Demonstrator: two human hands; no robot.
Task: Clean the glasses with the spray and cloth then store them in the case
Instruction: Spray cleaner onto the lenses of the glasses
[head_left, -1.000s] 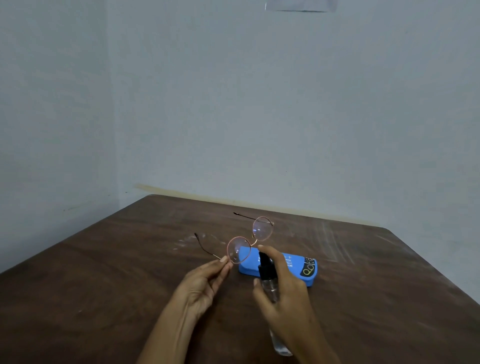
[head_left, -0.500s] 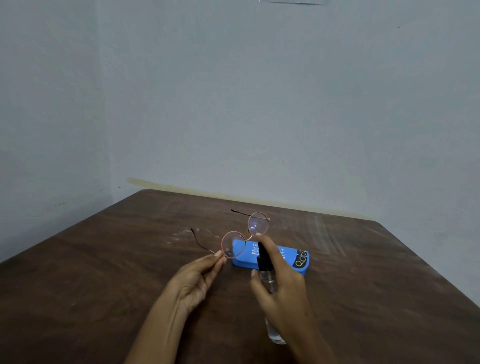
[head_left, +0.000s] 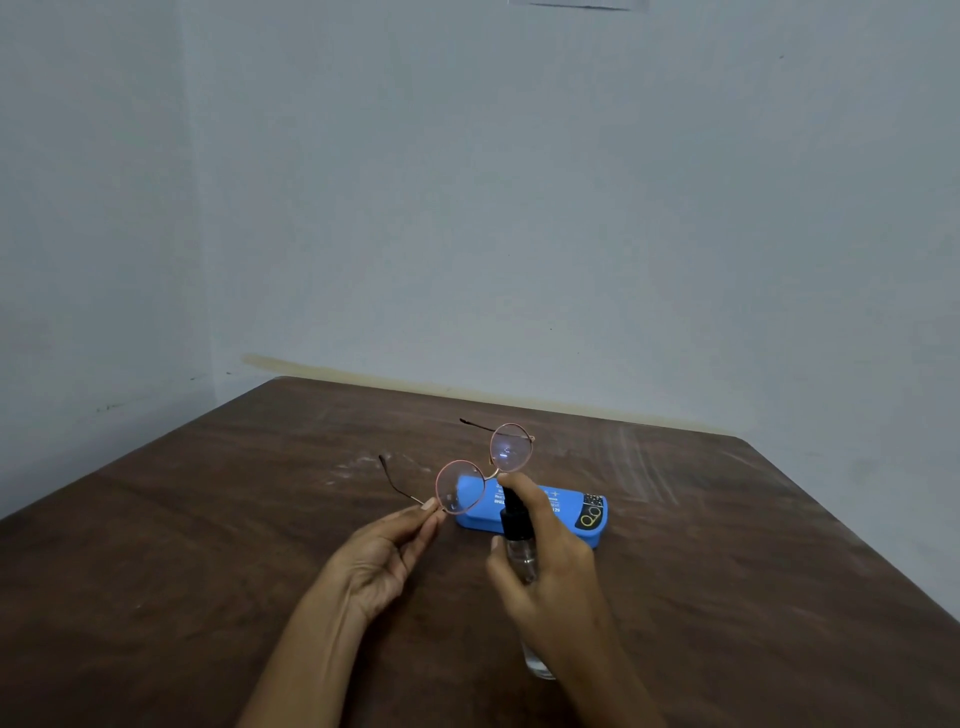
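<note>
Round wire-rimmed glasses (head_left: 492, 473) held above the wooden surface (head_left: 208, 571), temples unfolded.
Left hand (head_left: 387, 558) pinches the frame at the near lens's hinge with thumb and fingers. Right hand (head_left: 556, 577) curls round a clear spray bottle (head_left: 517, 525), index finger atop the black nozzle, just beside the lenses. Closed blue case (head_left: 571, 512) lies behind.

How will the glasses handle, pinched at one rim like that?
Probably light: the left hand holds the glasses with a fingertip pinch. The thin wire frame and open temples would likely flex or twist if pushed. Lenses seem fragile; the spray bottle in the right hand sits close.
</note>
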